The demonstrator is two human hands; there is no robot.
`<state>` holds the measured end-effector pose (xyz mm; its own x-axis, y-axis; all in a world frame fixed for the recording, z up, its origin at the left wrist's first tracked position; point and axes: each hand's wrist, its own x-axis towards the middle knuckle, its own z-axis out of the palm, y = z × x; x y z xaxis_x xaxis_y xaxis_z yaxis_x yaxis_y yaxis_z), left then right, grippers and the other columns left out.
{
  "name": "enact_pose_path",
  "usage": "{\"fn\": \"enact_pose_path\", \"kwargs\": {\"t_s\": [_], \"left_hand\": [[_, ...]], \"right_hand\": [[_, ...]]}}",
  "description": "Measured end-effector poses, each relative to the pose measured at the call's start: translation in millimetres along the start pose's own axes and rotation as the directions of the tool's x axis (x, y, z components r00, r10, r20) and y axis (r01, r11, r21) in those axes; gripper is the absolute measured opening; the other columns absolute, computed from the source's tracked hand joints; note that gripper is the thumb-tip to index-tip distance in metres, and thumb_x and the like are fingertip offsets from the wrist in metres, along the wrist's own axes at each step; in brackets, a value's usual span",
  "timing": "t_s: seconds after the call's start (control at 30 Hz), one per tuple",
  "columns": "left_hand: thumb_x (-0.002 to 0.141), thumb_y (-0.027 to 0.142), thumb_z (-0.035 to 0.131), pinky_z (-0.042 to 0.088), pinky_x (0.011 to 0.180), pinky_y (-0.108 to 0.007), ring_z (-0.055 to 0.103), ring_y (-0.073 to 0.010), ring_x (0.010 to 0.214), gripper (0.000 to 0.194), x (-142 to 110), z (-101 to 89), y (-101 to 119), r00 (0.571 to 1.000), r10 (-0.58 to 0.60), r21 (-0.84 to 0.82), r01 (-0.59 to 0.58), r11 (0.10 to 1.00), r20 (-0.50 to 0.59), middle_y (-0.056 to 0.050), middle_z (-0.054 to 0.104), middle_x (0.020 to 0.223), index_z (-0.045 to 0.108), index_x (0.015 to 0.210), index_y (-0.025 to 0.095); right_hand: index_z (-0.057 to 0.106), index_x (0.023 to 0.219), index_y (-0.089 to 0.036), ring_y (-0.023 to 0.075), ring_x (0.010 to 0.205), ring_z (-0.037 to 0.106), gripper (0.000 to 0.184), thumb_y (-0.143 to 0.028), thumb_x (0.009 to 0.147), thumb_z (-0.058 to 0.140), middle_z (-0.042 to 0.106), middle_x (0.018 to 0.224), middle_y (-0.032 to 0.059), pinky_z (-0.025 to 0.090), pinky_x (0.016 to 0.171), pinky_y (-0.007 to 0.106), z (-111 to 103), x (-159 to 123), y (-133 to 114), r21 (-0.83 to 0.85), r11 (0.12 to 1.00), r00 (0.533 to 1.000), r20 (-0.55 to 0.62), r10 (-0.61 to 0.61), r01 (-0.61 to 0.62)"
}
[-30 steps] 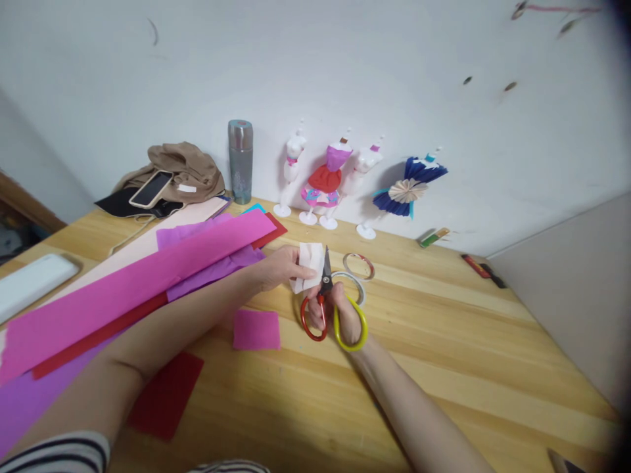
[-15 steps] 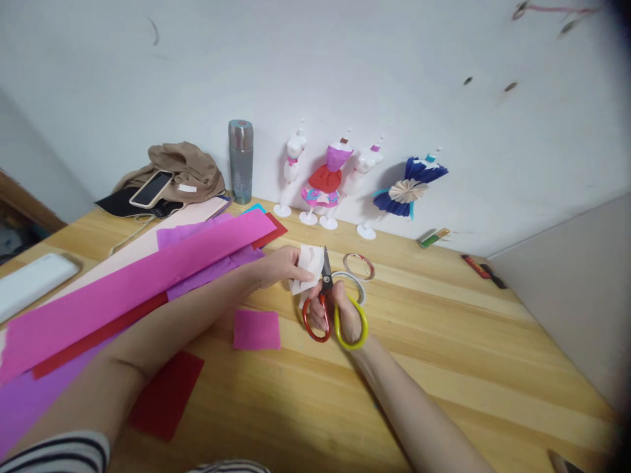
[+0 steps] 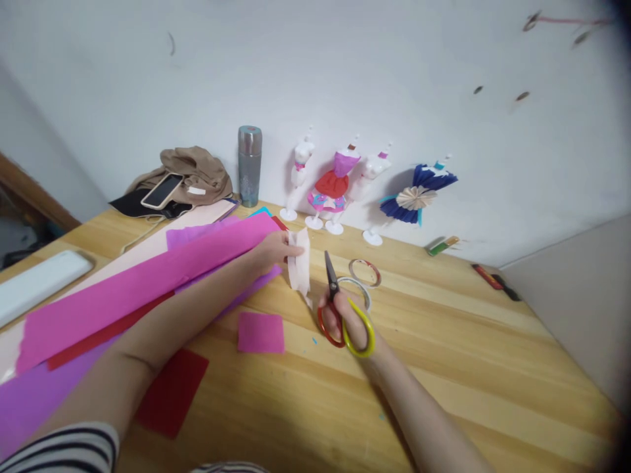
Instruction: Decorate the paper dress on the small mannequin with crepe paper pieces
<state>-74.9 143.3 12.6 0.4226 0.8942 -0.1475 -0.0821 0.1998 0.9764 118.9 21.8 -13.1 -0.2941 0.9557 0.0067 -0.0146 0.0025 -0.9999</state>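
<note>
Between the thumb and fingers of my left hand (image 3: 277,252) is a pale pink piece of crepe paper (image 3: 298,263), hanging down in a strip with a ragged lower end. My right hand (image 3: 348,315) grips scissors (image 3: 332,279) with one red and one yellow handle loop; their dark blades look closed and point away from me, apart from the paper. A small pink paper rectangle (image 3: 261,332) lies on the table in front of my hands. Just beyond the scissors are two rolls of tape (image 3: 365,272), lying flat.
Long pink paper strips (image 3: 148,282) lie under my left forearm, with a red paper piece (image 3: 172,394) nearer me. Against the wall stand a flask (image 3: 250,167) and several mini mannequins, one in a blue paper dress (image 3: 419,194). Brown cloth (image 3: 197,171) holds a phone (image 3: 162,190).
My left hand has drawn the pale paper left and away from the scissors, and it now hangs as a narrower strip. The scissors have shifted slightly right. The view has turned a little.
</note>
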Motion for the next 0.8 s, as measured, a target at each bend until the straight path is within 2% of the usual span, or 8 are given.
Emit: {"fn": "enact_pose_path", "kwargs": {"t_s": [0.07,0.2,0.23,0.33,0.4,0.57,0.73,0.8], "left_hand": [[0.071,0.011,0.071,0.054,0.068,-0.025,0.065,-0.0123,0.065,0.016,4,-12.2,10,0.991,0.025,0.047,-0.019,0.999,-0.128,-0.004,0.071,0.073,0.07,0.087,0.01],[0.074,0.003,0.054,0.056,0.071,-0.027,0.068,-0.0159,0.073,0.03,4,-42.9,34,0.952,0.082,0.209,-0.02,0.978,-0.294,-0.008,0.074,0.081,0.069,0.099,0.008],[0.075,0.004,0.053,0.056,0.071,-0.026,0.068,-0.0166,0.075,0.031,3,-50.9,39,0.94,0.105,0.37,0.024,0.929,-0.323,-0.009,0.074,0.086,0.069,0.102,0.008],[0.075,0.005,0.056,0.055,0.079,-0.027,0.069,-0.0202,0.09,0.037,-2,-73.1,49,0.9,0.243,0.799,0.166,0.578,-0.362,-0.012,0.074,0.104,0.067,0.11,0.007],[0.075,0.006,0.059,0.052,0.09,-0.03,0.067,-0.0239,0.102,0.04,-5,-84.0,51,0.883,0.284,0.87,0.228,0.437,-0.374,-0.015,0.071,0.113,0.066,0.114,0.006],[0.081,0.01,0.058,0.048,0.099,-0.037,0.063,-0.0313,0.114,0.041,-13,-92.0,42,0.863,0.27,0.887,0.341,0.312,-0.426,-0.022,0.067,0.117,0.062,0.122,0.005],[0.083,0.009,0.057,0.047,0.101,-0.043,0.052,-0.0356,0.127,0.073,-18,-89.0,29,0.834,0.328,0.895,0.398,0.2,-0.444,-0.024,0.047,0.145,0.035,0.153,0.014],[0.085,0.01,0.056,0.046,0.102,-0.045,0.047,-0.0369,0.131,0.068,-18,-90.8,27,0.843,0.338,0.908,0.396,0.134,-0.418,-0.024,0.043,0.149,0.041,0.151,0.016]], "right_hand": [[0.058,0.075,-0.021,0.0126,0.044,0.042,0.043,-0.062,0.087,0.059,0.049,0.051,-0.0041,0.03,0.045,0.026,2,-2,-8,-0.371,0.926,0.994,0.112,-0.022,0.062],[0.062,0.085,-0.021,0.0192,0.072,0.058,0.024,-0.038,0.077,0.077,0.067,0.081,0.0041,0.033,0.062,0.027,16,-8,-25,-0.835,0.515,0.955,0.281,0.096,0.194],[0.063,0.093,-0.021,0.0205,0.074,0.059,0.025,-0.035,0.077,0.076,0.069,0.084,0.0054,0.031,0.062,0.028,20,-10,-28,-0.883,0.435,0.951,0.268,0.156,0.177],[0.062,0.111,-0.02,0.0239,0.076,0.063,0.034,-0.031,0.08,0.071,0.073,0.087,0.0089,0.027,0.06,0.029,26,-16,-33,-0.945,0.297,0.931,0.227,0.285,0.139],[0.061,0.116,-0.02,0.025,0.077,0.065,0.037,-0.029,0.081,0.068,0.074,0.088,0.0094,0.026,0.059,0.03,27,-19,-33,-0.954,0.27,0.925,0.215,0.313,0.13],[0.059,0.122,-0.018,0.0263,0.082,0.067,0.043,-0.026,0.081,0.065,0.075,0.095,0.0115,0.03,0.062,0.03,27,-19,-33,-0.966,0.237,0.926,0.18,0.331,0.103],[0.06,0.112,-0.019,0.0228,0.08,0.066,0.033,-0.018,0.079,0.062,0.074,0.089,0.007,0.032,0.063,0.028,29,-19,-37,-0.945,0.319,0.922,0.189,0.339,0.076],[0.06,0.104,-0.021,0.0214,0.079,0.065,0.027,-0.016,0.077,0.061,0.073,0.086,0.0054,0.034,0.063,0.028,30,-19,-39,-0.936,0.345,0.922,0.195,0.334,0.073]]}}
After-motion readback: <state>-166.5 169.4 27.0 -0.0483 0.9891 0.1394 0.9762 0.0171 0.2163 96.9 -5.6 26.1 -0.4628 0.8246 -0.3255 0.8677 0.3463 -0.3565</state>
